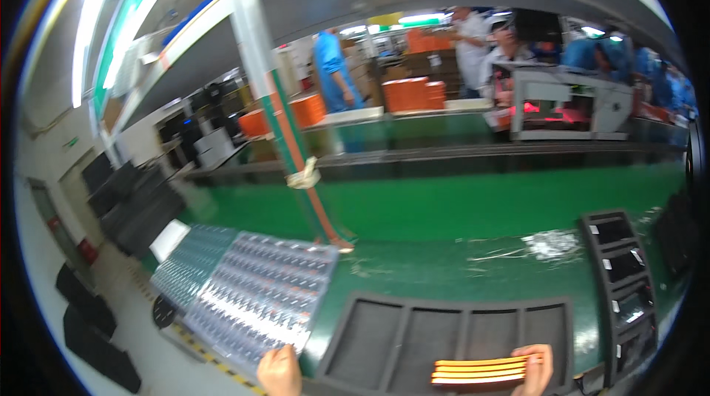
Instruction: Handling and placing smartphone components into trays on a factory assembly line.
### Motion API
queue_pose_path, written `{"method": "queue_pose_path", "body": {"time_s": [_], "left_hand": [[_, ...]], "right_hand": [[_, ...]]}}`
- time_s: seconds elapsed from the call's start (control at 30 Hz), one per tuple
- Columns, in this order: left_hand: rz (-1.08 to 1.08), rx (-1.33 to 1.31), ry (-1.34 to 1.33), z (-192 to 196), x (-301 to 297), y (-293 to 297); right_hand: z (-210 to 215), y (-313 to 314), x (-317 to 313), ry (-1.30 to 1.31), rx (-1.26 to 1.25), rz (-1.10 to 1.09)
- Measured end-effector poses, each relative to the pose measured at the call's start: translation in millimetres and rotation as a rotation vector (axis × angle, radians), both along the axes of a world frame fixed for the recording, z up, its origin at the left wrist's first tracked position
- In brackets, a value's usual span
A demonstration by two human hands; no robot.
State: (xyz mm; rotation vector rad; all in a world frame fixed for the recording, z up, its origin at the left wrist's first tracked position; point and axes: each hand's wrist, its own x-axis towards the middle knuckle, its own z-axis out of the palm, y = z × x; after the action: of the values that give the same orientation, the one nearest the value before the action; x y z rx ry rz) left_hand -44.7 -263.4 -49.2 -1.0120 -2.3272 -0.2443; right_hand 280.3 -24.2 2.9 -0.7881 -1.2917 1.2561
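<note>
My right hand (538, 370) clamps striped strips (477, 371) over the black tray (436, 329); left of its edge, my left hand (279, 371) curls, hold unclear.

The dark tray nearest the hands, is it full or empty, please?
Empty where visible: the tray shows bare compartment floors, but the striped stack in the right hand hides part.

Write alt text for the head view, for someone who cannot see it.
The right hand holds an orange-striped stack over a dark four-section tray on a green bench. The left hand is beside a clear tray; people stand in the background.
</note>
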Motion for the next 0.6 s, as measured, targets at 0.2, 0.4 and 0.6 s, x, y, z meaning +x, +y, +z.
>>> {"method": "queue_pose_path", "body": {"time_s": [0.2, 0.4, 0.6], "left_hand": [[0.011, 0.095, 0.0, 9, 12, 18], [0.051, 0.146, -0.036, 10, 15, 25], [0.013, 0.274, -0.157, 14, 14, 20]], "right_hand": [[1, -4, 8, -0.018, -0.02, 0.009], [6, 0, 7, -0.052, -0.017, 0.004], [4, -1, 7, -0.057, -0.015, -0.001]]}}
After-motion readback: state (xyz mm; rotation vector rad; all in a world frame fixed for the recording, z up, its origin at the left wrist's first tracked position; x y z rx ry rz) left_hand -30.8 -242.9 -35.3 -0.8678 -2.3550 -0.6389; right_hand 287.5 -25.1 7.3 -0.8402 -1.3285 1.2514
